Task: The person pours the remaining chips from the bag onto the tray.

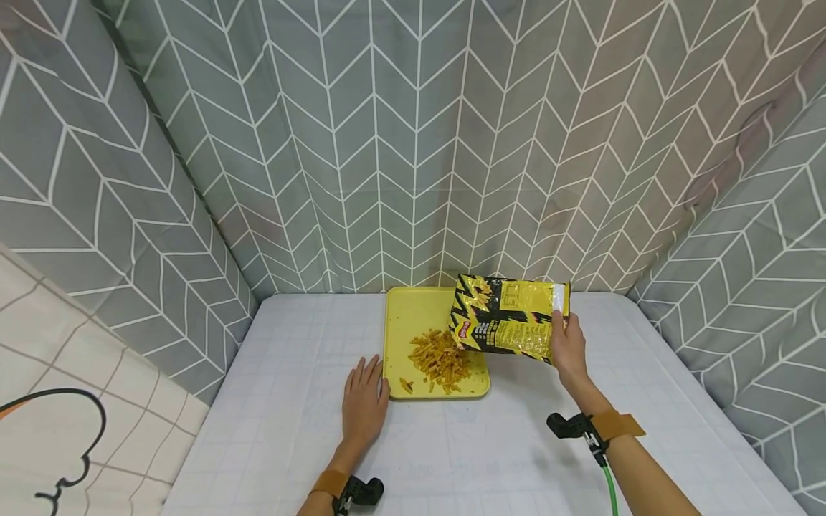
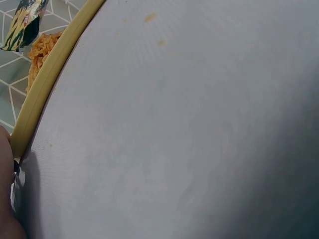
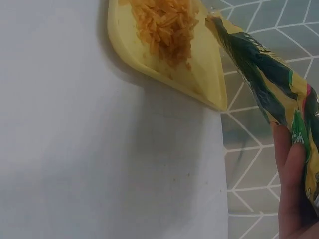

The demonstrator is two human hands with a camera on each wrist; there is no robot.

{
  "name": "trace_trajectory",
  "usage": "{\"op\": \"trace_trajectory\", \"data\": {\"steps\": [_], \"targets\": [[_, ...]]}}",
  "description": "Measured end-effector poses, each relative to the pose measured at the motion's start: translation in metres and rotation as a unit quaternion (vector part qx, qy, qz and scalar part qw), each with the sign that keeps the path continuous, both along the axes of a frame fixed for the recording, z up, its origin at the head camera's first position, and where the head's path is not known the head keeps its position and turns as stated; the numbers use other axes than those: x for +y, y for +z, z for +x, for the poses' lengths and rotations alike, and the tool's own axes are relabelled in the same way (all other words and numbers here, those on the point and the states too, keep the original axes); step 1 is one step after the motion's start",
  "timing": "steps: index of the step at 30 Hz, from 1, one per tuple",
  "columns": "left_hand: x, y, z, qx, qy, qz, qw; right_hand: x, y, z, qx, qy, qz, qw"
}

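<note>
- Head view gives me the snack bag first: yellow and black, held tilted over the yellow tray, its open mouth low at the 9 o'clock end and just above the pile of orange snack sticks. I judge the tilt is what lets the contents slide out onto the tray.
- My right hand grips the bag at its upper, sealed end, at about 3 o'clock of the tray; the fingers are clamped on the foil, thumb side toward me.
- My left hand lies flat on the table at 8 o'clock of the tray, fingers straight and slightly spread, the edge of the hand against the tray's near left corner. I take it as steadying the tray.
- Right wrist view adds what the head view lacks: the bag's crumpled open mouth hanging clear of the tray's rim, and fingers curled round the foil.
- Left wrist view shows mostly grey tablecloth, the tray's rim in profile and a few crumbs on the cloth.
- Grey chevron curtains enclose the table on three sides.
</note>
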State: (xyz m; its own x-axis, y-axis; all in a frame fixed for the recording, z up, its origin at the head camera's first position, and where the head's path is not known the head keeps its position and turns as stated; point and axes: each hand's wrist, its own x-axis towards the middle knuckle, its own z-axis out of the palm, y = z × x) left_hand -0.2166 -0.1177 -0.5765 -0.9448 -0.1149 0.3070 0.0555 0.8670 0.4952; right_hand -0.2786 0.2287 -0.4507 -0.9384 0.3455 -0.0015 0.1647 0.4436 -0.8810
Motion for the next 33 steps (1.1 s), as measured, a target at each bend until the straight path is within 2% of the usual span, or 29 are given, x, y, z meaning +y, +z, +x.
{"op": "trace_trajectory", "data": {"steps": [23,29,33], "targets": [[-0.0009,-0.0015,-0.0003,0.005,-0.001,0.004,1.0000,-0.0016,-0.0019,-0.0016,0.004,0.000,-0.018,1.000],[-0.0009,-0.0037,-0.0004,0.029,-0.005,0.010,0.9995,-0.0010,-0.0019,-0.0034,0.023,0.001,-0.030,0.999],[-0.0010,-0.0033,-0.0004,0.020,-0.006,0.011,0.9997,0.0008,-0.0019,-0.0051,0.028,0.002,-0.031,0.999]]}}
